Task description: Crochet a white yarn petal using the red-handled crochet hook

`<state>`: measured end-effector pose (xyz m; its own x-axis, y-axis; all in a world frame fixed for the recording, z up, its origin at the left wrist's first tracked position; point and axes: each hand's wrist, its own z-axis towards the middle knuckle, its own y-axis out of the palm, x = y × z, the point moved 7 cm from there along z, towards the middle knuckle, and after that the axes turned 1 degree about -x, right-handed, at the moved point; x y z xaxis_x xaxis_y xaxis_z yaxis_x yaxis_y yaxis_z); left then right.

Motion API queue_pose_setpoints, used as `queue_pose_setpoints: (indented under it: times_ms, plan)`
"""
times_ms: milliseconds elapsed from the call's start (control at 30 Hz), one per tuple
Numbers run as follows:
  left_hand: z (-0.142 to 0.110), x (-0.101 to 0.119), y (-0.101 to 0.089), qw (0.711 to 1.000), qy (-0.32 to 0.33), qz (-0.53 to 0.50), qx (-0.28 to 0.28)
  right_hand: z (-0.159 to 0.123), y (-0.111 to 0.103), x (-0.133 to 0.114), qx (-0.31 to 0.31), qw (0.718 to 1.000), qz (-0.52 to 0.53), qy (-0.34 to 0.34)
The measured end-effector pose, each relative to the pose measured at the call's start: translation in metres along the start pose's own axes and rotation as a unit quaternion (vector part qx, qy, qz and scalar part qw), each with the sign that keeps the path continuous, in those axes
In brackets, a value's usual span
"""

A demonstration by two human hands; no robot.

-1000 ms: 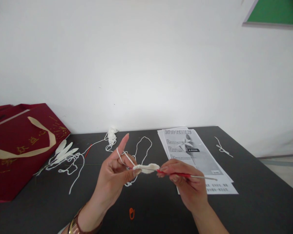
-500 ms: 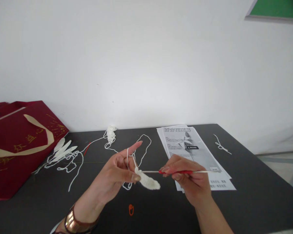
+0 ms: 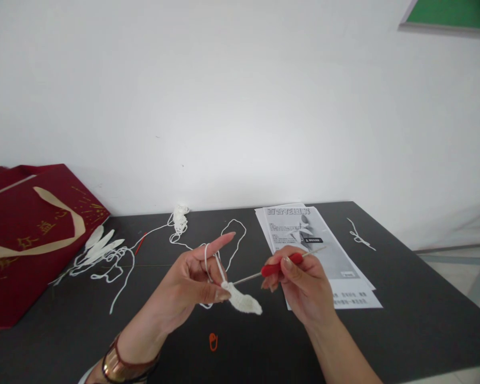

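My left hand (image 3: 196,280) pinches the end of a small white crocheted petal (image 3: 245,302) between thumb and fingers. White yarn (image 3: 206,260) loops round its raised index finger and runs down to the piece. My right hand (image 3: 304,285) grips a crochet hook (image 3: 282,264) by its red handle, the metal shaft slanting down to the left. The hook's tip meets the top edge of the petal near my left thumb; whether it is inside a stitch I cannot tell. An orange stitch marker (image 3: 213,342) lies on the table below my hands.
On the dark table (image 3: 404,320), printed sheets (image 3: 336,256) lie partly behind my right hand. A yarn bundle (image 3: 180,218) sits by the wall. Finished white petals (image 3: 102,248) with loose tails lie beside a red bag (image 3: 32,256). A knotted yarn scrap (image 3: 360,237) is at right.
My right hand has rolled and tilted the crochet hook, so its handle end points up to the right instead of lying level. The left hand keeps its pinch on the petal.
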<state>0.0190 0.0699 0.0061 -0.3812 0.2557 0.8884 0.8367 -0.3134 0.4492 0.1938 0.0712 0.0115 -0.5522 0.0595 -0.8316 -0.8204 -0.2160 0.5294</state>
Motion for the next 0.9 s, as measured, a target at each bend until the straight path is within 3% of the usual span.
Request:
queue_pose_setpoints:
  times_ms: [133,233,300,400,467,567,633,800,900]
  plan:
    - [-0.002,0.011,0.0,0.985,0.145,0.083,0.042,0.004,-0.001,0.021,0.051,0.991,0.081,0.093]
    - [-0.007,0.017,0.002,0.947,0.255,0.177,0.082,0.006,-0.001,0.031,0.072,0.985,0.104,0.119]
    - [-0.01,0.018,0.004,0.921,0.287,0.239,0.106,0.006,0.0,0.031,0.079,0.986,0.101,0.11]
    - [-0.01,0.022,0.009,0.896,0.283,0.325,0.104,0.005,0.0,0.028,0.084,0.989,0.085,0.084]
    - [-0.009,0.025,0.014,0.888,0.26,0.374,0.063,0.004,0.0,0.027,0.086,0.991,0.077,0.075]
    - [-0.008,0.029,0.018,0.887,0.212,0.41,0.003,0.004,0.0,0.029,0.089,0.991,0.066,0.077]
    - [-0.008,0.031,0.017,0.89,0.194,0.413,-0.008,0.004,0.0,0.031,0.094,0.991,0.058,0.082]
    - [-0.006,0.031,0.01,0.878,0.186,0.439,0.039,0.005,-0.002,0.033,0.1,0.991,0.036,0.086]
    - [-0.004,0.026,0.004,0.895,0.17,0.404,0.08,0.005,-0.002,0.035,0.096,0.99,0.042,0.093]
